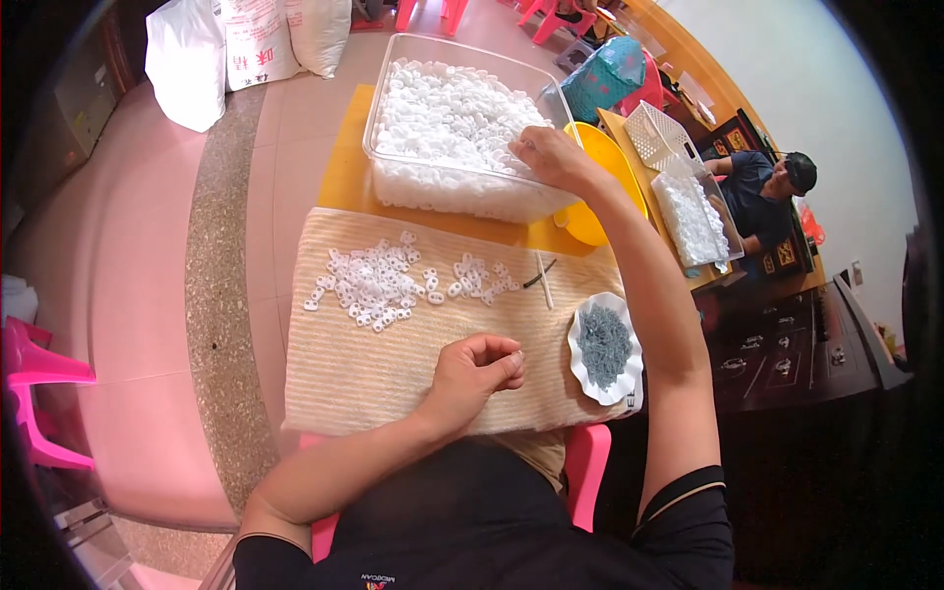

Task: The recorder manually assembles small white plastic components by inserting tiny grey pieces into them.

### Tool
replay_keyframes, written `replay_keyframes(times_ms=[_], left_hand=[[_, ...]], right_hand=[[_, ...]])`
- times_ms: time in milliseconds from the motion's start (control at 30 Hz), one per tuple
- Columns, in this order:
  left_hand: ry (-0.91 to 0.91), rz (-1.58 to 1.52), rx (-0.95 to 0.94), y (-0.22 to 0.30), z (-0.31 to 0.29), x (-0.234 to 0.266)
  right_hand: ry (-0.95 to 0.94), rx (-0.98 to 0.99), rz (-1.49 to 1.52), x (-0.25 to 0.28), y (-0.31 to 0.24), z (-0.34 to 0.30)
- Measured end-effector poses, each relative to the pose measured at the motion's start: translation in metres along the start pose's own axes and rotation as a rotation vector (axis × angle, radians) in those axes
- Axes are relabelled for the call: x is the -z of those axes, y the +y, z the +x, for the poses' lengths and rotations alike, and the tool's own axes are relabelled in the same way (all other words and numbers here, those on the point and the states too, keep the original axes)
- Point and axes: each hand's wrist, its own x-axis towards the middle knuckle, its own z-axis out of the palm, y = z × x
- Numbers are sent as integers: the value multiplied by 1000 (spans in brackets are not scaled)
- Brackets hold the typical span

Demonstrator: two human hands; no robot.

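Note:
My right hand (549,155) reaches over the right side of a clear plastic bin (531,202), its fingers curled at the small white plastic pieces (447,113) that fill it. Whatever those fingers hold is hidden. Above the near part of a striped towel (344,388), my left hand (477,372) is closed, thumb against the fingers; I cannot make out anything in its grip. Loose white pieces with small holes (374,280) lie spread on the towel, with a smaller group (477,277) to their right. A white scalloped dish (580,369) holds many small grey-blue pieces (605,344).
A white stick (544,282) and a dark thin piece (538,274) lie near the dish. Behind my right forearm is a yellow basin (624,182). Another person (757,192) sits at the right beside a bin of white pieces (693,221). White sacks (258,44) stand far left; a pink stool (44,369) is left.

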Motion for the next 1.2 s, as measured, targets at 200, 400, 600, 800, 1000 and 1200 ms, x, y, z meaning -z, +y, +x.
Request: replay_keyframes(times_ms=[200,400,600,800,1000,1200], left_hand=[[-4,23,1,-3,2,3],[17,12,9,-2,3,1],[12,13,-6,-4,3,3],[33,21,5,-8,5,4],[54,45,6,-13,6,3],[32,50,3,-16,5,6]], right_hand=[[88,-39,-32,2,-2,-4],[266,-19,-20,7,-7,-10],[453,-12,216,10,-60,-59],[69,64,321,-48,-93,-116],[14,101,222,-76,-83,-127],[68,178,288,-81,-76,-132]])
